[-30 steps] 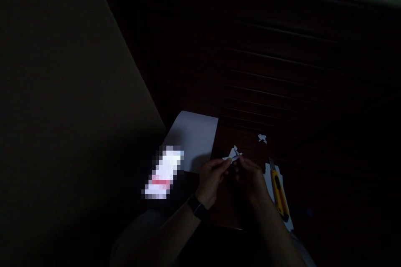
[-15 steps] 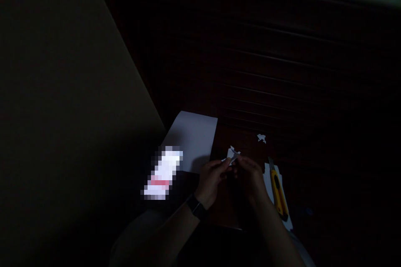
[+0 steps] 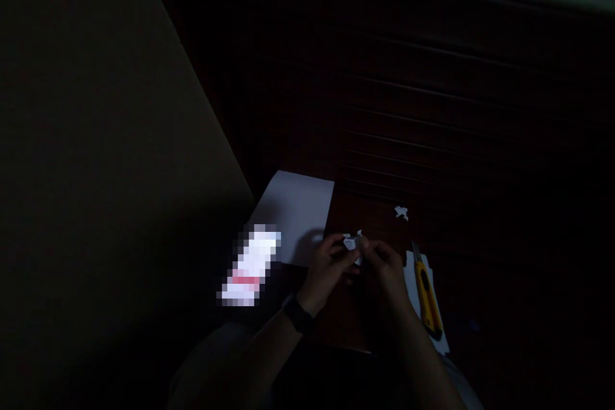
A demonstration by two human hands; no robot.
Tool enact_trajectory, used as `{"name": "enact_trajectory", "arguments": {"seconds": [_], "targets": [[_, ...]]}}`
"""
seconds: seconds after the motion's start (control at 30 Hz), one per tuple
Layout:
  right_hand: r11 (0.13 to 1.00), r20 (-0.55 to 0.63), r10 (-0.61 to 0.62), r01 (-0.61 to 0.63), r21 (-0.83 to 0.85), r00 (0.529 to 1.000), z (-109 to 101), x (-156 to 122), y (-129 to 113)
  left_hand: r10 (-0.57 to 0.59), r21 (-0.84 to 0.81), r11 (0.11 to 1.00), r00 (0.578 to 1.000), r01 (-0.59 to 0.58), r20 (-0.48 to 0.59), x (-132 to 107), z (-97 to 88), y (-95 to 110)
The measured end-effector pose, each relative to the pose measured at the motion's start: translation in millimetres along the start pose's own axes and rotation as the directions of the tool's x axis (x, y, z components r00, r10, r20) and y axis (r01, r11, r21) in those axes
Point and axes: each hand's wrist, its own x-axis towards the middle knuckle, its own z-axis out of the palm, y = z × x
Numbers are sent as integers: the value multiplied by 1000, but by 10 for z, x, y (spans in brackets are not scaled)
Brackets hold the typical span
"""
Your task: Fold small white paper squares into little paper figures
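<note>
Between my two hands is a small folded white paper, with pointed corners sticking up. My left hand pinches it from the left; a dark watch is on that wrist. From the right, my right hand pinches the same paper between thumb and fingers. Parts of the paper are hidden by the fingertips. Farther back on the dark table lies another small folded white paper shape. To the right of my right hand, a yellow utility knife with its blade out lies on white paper.
A large white paper sheet lies left of my hands. In front of it is a bright, pixelated, phone-shaped thing. A dark slatted panel rises behind the table, and a pale wall stands at left. The room is dim.
The folded paper has been turned in my fingers and shows a different side. My left hand has shifted its grip slightly up along it. The things on the table have stayed put.
</note>
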Motion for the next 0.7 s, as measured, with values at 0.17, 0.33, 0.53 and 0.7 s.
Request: {"name": "enact_trajectory", "arguments": {"seconds": [0.17,0.33,0.53,0.7], "targets": [[998,71,18,-14,-56,997,-42,16,17,105,105,989,993,-100,-48,70,-30,3],[988,26,-79,82,-129,997,-33,11,6,150,147,980,984,-135,-94,93,-28,-26],[948,28,-187,188,-255,982,30,-84,-119,183,204,966,977,-158,-109,103,-51,-80],[939,36,-229,230,-255,973,62,-120,-143,180,197,969,972,-149,-152,93,-36,-61]]}}
